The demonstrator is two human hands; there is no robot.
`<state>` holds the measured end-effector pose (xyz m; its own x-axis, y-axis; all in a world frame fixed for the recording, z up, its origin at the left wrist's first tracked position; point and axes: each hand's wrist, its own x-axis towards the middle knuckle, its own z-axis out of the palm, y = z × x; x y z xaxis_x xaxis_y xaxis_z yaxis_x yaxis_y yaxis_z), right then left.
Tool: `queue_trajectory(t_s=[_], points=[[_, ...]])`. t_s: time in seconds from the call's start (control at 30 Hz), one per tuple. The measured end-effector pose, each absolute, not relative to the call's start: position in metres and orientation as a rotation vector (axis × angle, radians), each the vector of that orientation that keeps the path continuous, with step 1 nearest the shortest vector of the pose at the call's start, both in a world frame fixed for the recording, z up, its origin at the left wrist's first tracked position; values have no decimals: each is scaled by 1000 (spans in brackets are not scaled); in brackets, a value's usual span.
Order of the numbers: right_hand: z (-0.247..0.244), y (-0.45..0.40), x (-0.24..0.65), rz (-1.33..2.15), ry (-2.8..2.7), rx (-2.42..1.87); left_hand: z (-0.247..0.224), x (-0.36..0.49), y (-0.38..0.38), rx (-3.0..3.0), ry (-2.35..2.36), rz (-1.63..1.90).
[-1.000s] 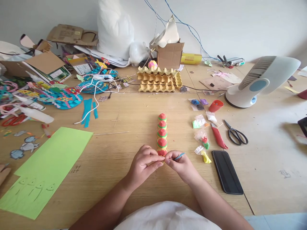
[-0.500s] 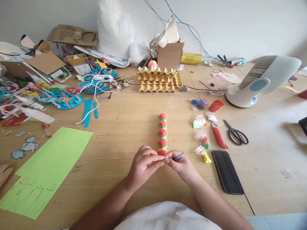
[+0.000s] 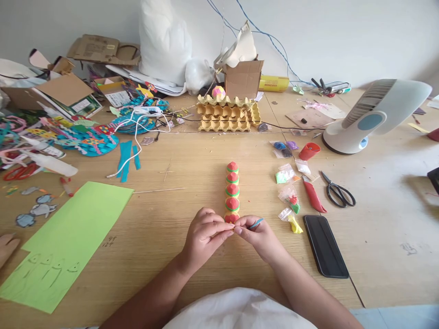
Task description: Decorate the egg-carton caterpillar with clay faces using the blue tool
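A row of red, green and yellow domed cups, coloured like modelling clay, runs straight away from me on the table. My left hand is closed in a pinch at the row's near end, its fingertips by the nearest red cup. Meeting it there, my right hand also pinches, thumb against index finger. A thin blue stick is tucked in the right fingers and points up to the right. Between both sets of fingertips a small yellow bit shows, mostly hidden.
At the right lie small bags of coloured clay, a red cup, black scissors, a red-handled knife, a phone and a fan. Green paper lies left, beside another person's hand. Egg cartons stand behind.
My fingertips have shifted very slightly at the near end of the row; the yellow bit under them shows differently. Everything else stays put.
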<state>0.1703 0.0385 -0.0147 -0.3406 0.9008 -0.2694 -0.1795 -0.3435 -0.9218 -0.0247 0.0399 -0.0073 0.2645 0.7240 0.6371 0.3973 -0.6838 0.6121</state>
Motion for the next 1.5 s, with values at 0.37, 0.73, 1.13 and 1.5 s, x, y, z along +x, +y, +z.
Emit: queue_trajectory(t_s=[0.37,0.73,1.13,1.5], points=[[-15,38,170,1791,-1037,-1067,-7,-26,39,2197,1031,1384],[-14,38,169,1808,-1020,-1046,-6,-25,39,2195,1036,1393],[-16,37,169,1821,-1016,-1062,-6,-25,38,2232,1055,1373],[-12,37,168,1874,-886,-1050,-4,-24,36,2291,1097,1371]])
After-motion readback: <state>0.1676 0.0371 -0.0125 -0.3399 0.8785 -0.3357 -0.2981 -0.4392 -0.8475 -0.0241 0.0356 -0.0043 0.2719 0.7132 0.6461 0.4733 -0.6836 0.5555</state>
